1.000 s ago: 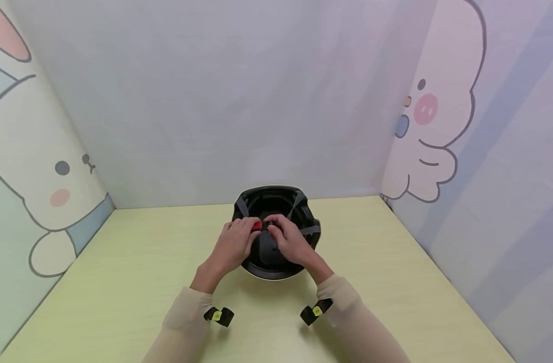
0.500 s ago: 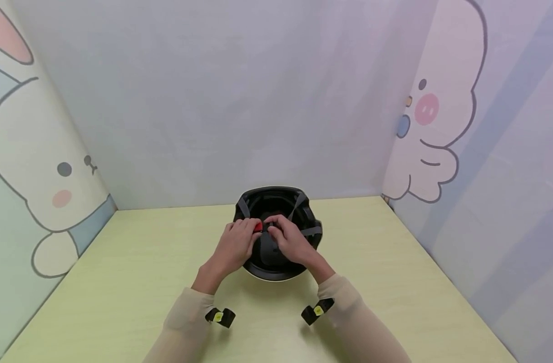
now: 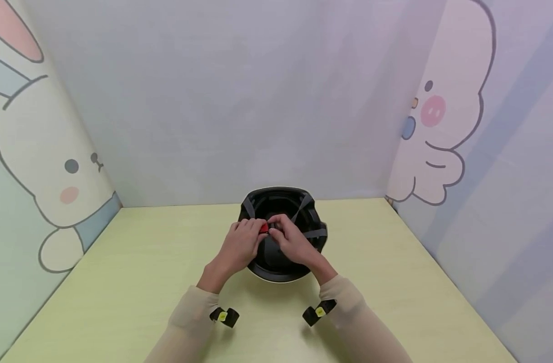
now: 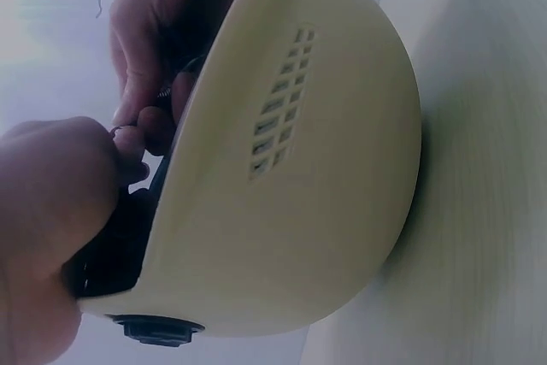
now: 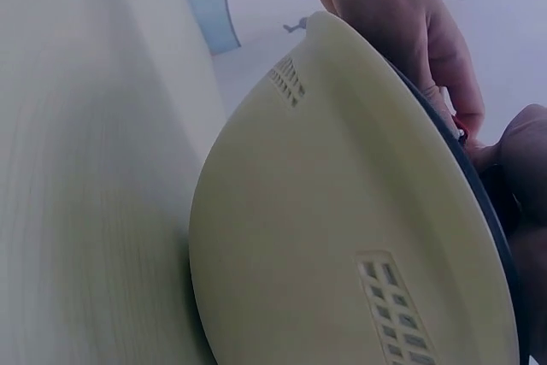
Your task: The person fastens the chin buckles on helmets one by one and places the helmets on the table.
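An upside-down helmet [image 3: 278, 275] rests on its crown, its black inside facing up. Seen from the wrists, its shell [image 4: 282, 245] is cream, with grilled vents [image 5: 393, 309]. Over the opening my left hand [image 3: 239, 245] pinches the red part of the chin-strap buckle [image 3: 264, 228]. Right beside it, the thumb and fingertips of my right hand [image 3: 295, 245] pinch a dark piece at the other strap end. The fingertips of both hands nearly meet, and whether the two pieces are joined is hidden. Grey straps [image 3: 315, 233] run to the helmet's sides.
The helmet stands on a pale yellow-green table [image 3: 167, 252] near its back edge. A grey-white wall [image 3: 240, 101] rises behind, with cartoon-printed panels at both sides. Black bands with small devices [image 3: 224, 316] sit on both sleeves.
The head view has shifted slightly, so everything sits a little further right. Both hands stay at the buckle, with hardly any movement relative to the helmet.
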A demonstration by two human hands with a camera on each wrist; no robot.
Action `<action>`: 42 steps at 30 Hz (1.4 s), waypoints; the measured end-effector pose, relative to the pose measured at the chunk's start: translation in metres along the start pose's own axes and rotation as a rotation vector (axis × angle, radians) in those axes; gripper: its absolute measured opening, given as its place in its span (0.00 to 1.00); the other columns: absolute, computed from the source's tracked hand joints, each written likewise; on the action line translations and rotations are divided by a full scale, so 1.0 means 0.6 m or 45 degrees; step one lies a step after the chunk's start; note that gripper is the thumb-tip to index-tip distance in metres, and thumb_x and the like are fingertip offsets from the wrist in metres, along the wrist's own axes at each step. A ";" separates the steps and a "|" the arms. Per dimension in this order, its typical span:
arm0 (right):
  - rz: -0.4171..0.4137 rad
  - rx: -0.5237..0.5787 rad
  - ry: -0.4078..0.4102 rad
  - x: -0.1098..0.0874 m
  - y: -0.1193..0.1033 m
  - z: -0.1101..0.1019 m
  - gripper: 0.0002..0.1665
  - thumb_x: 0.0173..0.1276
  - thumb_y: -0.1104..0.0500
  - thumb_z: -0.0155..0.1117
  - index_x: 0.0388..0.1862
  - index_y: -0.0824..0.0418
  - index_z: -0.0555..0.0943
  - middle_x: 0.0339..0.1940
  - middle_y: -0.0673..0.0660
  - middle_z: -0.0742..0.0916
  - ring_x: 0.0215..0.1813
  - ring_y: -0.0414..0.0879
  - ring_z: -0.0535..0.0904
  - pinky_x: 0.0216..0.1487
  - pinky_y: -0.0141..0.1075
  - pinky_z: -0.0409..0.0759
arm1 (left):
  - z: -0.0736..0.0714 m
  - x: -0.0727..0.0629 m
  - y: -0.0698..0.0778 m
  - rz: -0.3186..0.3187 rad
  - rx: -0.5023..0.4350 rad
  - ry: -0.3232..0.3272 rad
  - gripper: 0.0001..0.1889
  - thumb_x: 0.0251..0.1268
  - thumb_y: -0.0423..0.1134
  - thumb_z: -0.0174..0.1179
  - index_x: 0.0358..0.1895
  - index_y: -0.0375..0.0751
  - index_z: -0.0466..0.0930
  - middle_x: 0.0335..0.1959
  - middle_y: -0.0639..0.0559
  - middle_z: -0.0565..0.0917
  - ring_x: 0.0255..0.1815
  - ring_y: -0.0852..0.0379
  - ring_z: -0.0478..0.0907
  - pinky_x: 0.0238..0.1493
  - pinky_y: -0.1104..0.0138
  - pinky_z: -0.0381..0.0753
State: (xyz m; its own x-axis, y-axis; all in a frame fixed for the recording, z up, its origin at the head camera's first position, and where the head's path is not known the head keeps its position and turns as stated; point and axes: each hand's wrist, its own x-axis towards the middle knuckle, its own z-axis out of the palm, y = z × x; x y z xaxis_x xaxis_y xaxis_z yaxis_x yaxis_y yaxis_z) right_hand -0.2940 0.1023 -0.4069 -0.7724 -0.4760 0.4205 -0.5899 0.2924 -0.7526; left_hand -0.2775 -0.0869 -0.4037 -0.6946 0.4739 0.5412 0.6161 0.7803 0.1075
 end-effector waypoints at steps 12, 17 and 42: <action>0.008 0.015 -0.021 0.000 -0.002 0.002 0.14 0.80 0.63 0.50 0.60 0.67 0.67 0.27 0.54 0.75 0.31 0.44 0.70 0.36 0.34 0.71 | 0.000 -0.001 0.001 -0.003 -0.009 -0.002 0.12 0.75 0.40 0.58 0.55 0.40 0.75 0.41 0.45 0.81 0.44 0.45 0.75 0.48 0.48 0.74; 0.029 0.010 -0.036 -0.001 -0.003 0.000 0.15 0.81 0.63 0.50 0.62 0.65 0.66 0.30 0.56 0.77 0.33 0.45 0.72 0.36 0.35 0.72 | -0.001 -0.003 -0.002 -0.027 -0.041 -0.009 0.13 0.73 0.40 0.60 0.55 0.41 0.75 0.41 0.46 0.80 0.42 0.46 0.74 0.47 0.50 0.74; -0.305 -0.550 0.360 -0.002 0.005 -0.075 0.13 0.72 0.72 0.56 0.52 0.69 0.81 0.48 0.63 0.84 0.53 0.56 0.79 0.57 0.50 0.77 | 0.001 -0.005 -0.009 -0.027 -0.023 -0.022 0.13 0.74 0.40 0.59 0.56 0.43 0.76 0.40 0.47 0.77 0.41 0.46 0.73 0.45 0.49 0.74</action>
State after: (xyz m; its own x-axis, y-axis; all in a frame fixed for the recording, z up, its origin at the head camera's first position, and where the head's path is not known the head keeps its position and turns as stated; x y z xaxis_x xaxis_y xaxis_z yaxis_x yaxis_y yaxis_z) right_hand -0.3054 0.1411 -0.3870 -0.6028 -0.3478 0.7181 -0.7534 0.5445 -0.3687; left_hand -0.2791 -0.0925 -0.4065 -0.7140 0.4641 0.5243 0.6075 0.7829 0.1342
